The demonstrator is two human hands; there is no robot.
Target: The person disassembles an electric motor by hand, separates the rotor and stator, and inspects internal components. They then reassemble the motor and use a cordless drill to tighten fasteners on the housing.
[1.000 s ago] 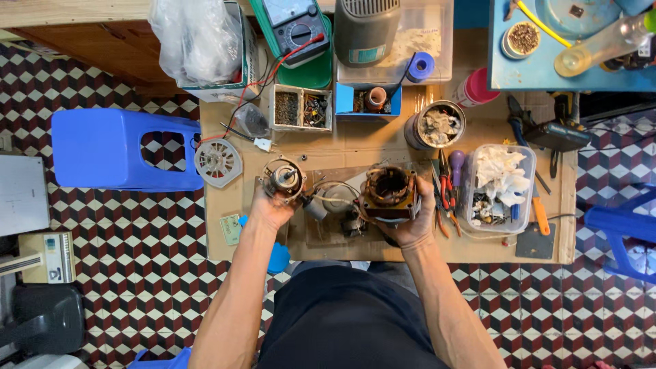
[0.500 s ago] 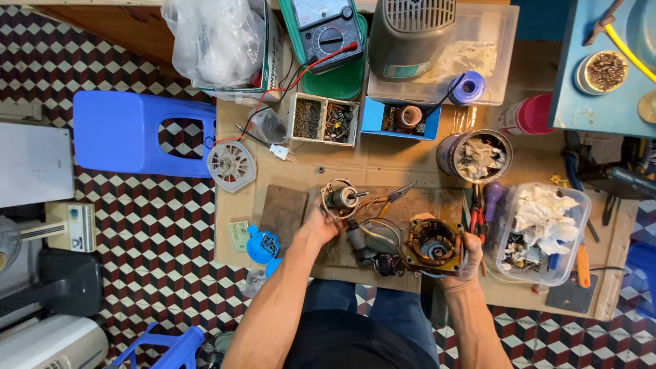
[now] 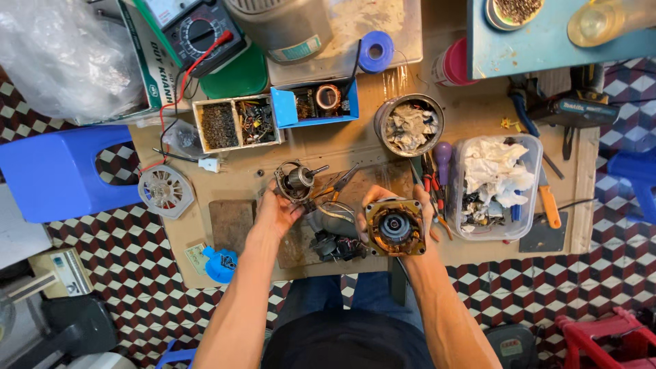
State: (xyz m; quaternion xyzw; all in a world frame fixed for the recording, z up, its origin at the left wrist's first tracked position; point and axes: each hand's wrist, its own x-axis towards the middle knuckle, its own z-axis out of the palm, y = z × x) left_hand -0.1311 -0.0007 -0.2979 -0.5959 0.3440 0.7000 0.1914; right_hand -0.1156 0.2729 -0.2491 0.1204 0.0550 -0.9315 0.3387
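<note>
Your left hand grips rotor, frame centre; right hand clamps square motor stator beside it, above tabletop.

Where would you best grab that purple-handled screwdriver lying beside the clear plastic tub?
Take the purple-handled screwdriver by its rounded handle, coming from above. The handle is the thick end, lying bare toward the tin can, while its shaft runs down among the pliers next to the right hand. The clear plastic tub blocks the right side, so a sideways reach looks awkward.
</note>
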